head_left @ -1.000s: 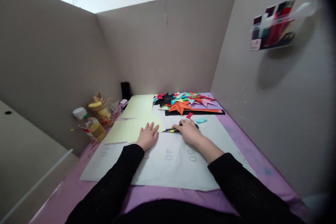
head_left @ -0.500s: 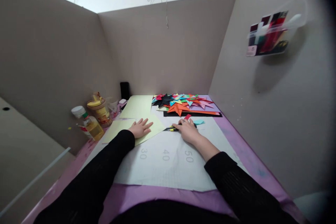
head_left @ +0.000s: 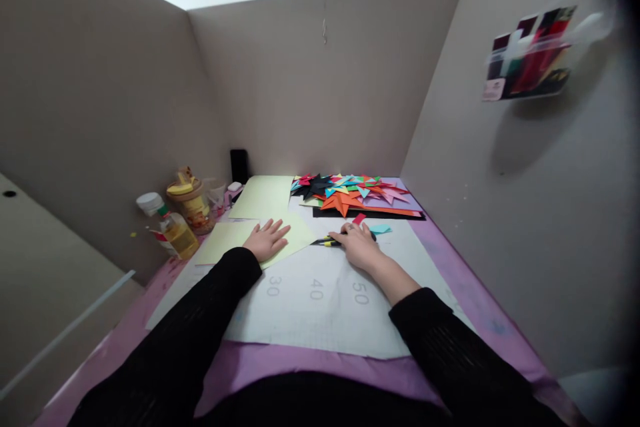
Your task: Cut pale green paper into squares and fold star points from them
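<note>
My left hand (head_left: 267,241) lies flat with fingers spread on a pale yellow sheet of paper (head_left: 296,238), whose pointed corner reaches toward the right. My right hand (head_left: 359,245) is closed over a pair of black-and-yellow scissors (head_left: 326,241), palm down and low on the white mat. Their narrow end points left, near the sheet's corner; most of the handle is under my fingers. Just beyond that hand are a small red paper piece (head_left: 359,219) and a light blue paper piece (head_left: 382,229).
Folded paper stars (head_left: 342,201) in many colours are heaped at the back on coloured sheets. Another pale yellow sheet (head_left: 263,195) lies behind my left hand. A bottle of yellow liquid (head_left: 179,238) and a lidded cup (head_left: 193,207) stand left. Grey panels (head_left: 320,93) enclose the table.
The view has shifted slightly. My left hand stays flat on the yellow sheet, and my right hand stays over the scissors; neither has plainly moved.
</note>
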A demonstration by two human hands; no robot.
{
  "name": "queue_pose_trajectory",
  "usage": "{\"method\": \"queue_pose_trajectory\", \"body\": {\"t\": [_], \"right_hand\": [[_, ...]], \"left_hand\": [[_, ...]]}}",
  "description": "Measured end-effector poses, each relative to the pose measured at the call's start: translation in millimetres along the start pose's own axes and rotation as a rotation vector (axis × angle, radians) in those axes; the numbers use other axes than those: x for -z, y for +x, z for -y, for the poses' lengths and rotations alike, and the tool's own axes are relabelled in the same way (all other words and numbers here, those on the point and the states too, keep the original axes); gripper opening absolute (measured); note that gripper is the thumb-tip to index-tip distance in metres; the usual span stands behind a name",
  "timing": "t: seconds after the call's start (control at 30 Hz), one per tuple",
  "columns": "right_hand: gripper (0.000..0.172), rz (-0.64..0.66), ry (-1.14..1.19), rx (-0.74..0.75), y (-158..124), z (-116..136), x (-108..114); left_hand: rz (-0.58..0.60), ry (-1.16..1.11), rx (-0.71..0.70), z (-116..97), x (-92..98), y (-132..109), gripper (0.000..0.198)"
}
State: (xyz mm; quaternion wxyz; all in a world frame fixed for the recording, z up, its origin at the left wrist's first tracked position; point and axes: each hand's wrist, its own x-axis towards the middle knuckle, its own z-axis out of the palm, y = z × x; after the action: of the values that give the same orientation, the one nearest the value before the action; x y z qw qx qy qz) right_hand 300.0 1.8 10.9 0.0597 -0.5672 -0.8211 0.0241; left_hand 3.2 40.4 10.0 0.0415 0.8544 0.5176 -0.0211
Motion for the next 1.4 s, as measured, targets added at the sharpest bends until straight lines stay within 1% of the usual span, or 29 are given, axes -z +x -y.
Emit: {"method": "queue_pose_trajectory", "body": {"t": [0.37, 0.57, 0.87, 0.93, 1.07, 1.13, 1.17, 1.23, 1.33, 1.4], "right_hand": [[0.053, 0.032, -0.03, -0.003, -5.3, 4.2, 5.2], [0.058, 0.063, -0.057, 0.002, -5.4, 10.4, 7.9], [0.055, 0.011, -0.009, 0.009, -11.7, 8.6, 6.2], [0.055, 0.008, 0.0, 0.009, -11.7, 8.8, 6.7], [0.056, 0.021, -0.002, 0.008, -10.8, 8.9, 7.9], [0.056, 0.022, -0.007, 0.005, -10.8, 9.0, 8.6], [0.056, 0.018, -0.008, 0.005, -11.0, 9.1, 9.0], [0.057, 0.017, -0.011, 0.006, -11.5, 9.3, 9.9], [0.058, 0.027, -0.021, 0.009, -11.9, 9.7, 11.5], [0.058, 0.033, -0.024, 0.01, -11.5, 10.0, 12.3]], "left_hand": [[0.01, -0.003, 0.002, 1.4, -2.0, 2.0, 0.058], [0.014, -0.005, 0.0, 1.9, -1.4, 2.3, 0.058], [0.047, 0.018, 0.002, 0.8, -0.9, 1.1, 0.055], [0.088, 0.022, -0.03, 4.7, 3.7, 1.6, 0.053], [0.264, 0.065, -0.189, 18.7, 24.1, 8.0, 0.053], [0.31, 0.092, -0.236, 24.4, 32.4, 11.8, 0.055], [0.304, 0.097, -0.242, 26.0, 34.0, 12.8, 0.057], [0.238, 0.096, -0.223, 26.8, 31.4, 11.9, 0.056], [0.084, 0.098, -0.179, 24.7, 18.3, 5.0, 0.052], [0.034, 0.102, -0.164, 23.3, 10.8, 0.2, 0.052]]}}
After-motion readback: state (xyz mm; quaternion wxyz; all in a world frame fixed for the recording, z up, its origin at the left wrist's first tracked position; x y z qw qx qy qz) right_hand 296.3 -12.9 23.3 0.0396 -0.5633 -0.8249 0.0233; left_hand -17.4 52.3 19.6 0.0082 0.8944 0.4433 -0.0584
